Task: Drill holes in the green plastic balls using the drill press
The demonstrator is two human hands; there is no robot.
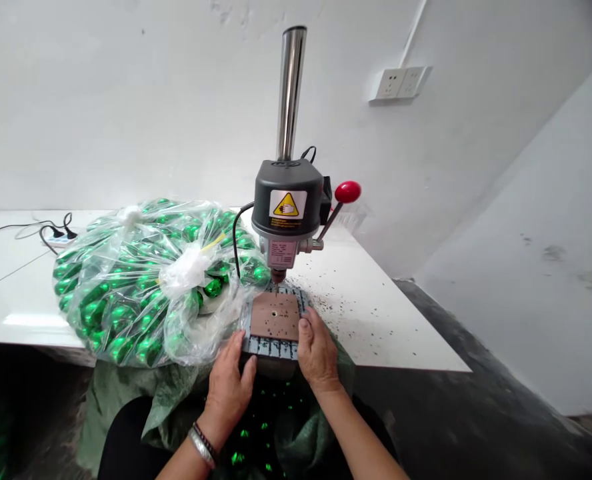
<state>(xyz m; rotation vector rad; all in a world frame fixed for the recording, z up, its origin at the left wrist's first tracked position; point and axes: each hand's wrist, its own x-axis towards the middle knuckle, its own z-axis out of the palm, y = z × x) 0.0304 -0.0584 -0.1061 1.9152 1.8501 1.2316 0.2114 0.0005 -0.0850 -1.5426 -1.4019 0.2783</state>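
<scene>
Shiny green balls [213, 287] are held in clear plastic bags [182, 270], which are heaped on the left of the white table [386, 320] and gathered into white bunches at the top. Where one bag ends and the next begins cannot be told through the creased film. More green balls are seen in the dark mouth of a green sack [116, 400] below the table's near edge; its depth is lost in shadow. A see-through tub [352, 219] is partly hidden behind the drill [287, 200], and its contents cannot be made out.

A brown board [275, 327], with a small hole and dark crumbs on it, is set on the slotted metal base [263, 347] under the drill. The base's near left corner is touched by the left hand [231, 380], its thumb and fingers held apart. The right hand [319, 350] is laid against the base's right edge; some fingers are hidden, so whether it is clamped there cannot be told. Both forearms are cut off by the lower edge.
</scene>
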